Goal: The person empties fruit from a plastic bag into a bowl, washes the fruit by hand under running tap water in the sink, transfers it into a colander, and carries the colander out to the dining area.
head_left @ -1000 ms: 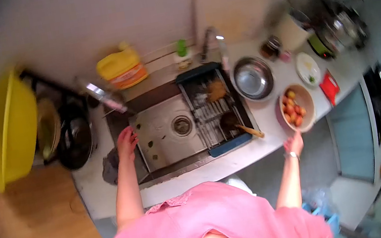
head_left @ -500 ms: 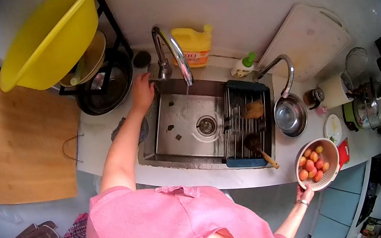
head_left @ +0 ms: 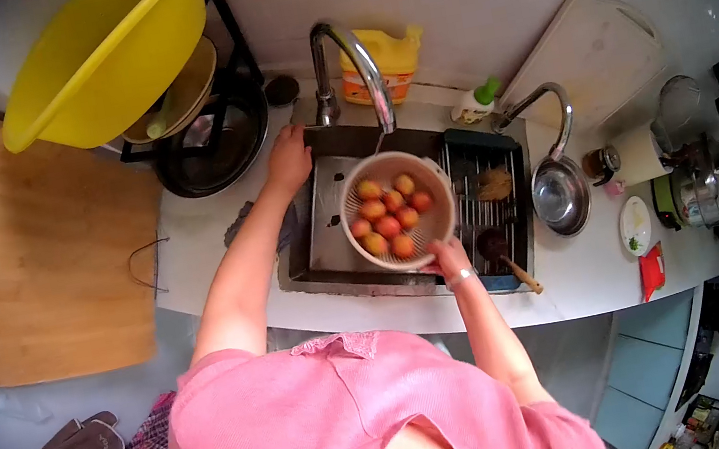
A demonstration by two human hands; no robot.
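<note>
A pale colander (head_left: 404, 163) with several red-orange fruits (head_left: 392, 210) hangs over the sink (head_left: 327, 220), under the curved faucet (head_left: 360, 58). My right hand (head_left: 449, 259) grips its near right rim, the thumb on top. My left hand (head_left: 289, 153) is at the faucet's base, its fingers closed round what looks like the handle, which they mostly hide. A thin stream of water falls from the spout toward the colander's far rim.
Right of the colander, a drying rack (head_left: 476, 195) holds a wooden-handled brush (head_left: 520, 272). Beyond stand a small faucet (head_left: 561, 110), a steel bowl (head_left: 561, 194) and a white plate (head_left: 635, 226). At the left are a yellow basin (head_left: 105, 67) and a black pan (head_left: 215, 158).
My right hand has brought the colander of fruit left from the counter's right side to over the sink. My left hand has reached the faucet's base, and water now runs.
</note>
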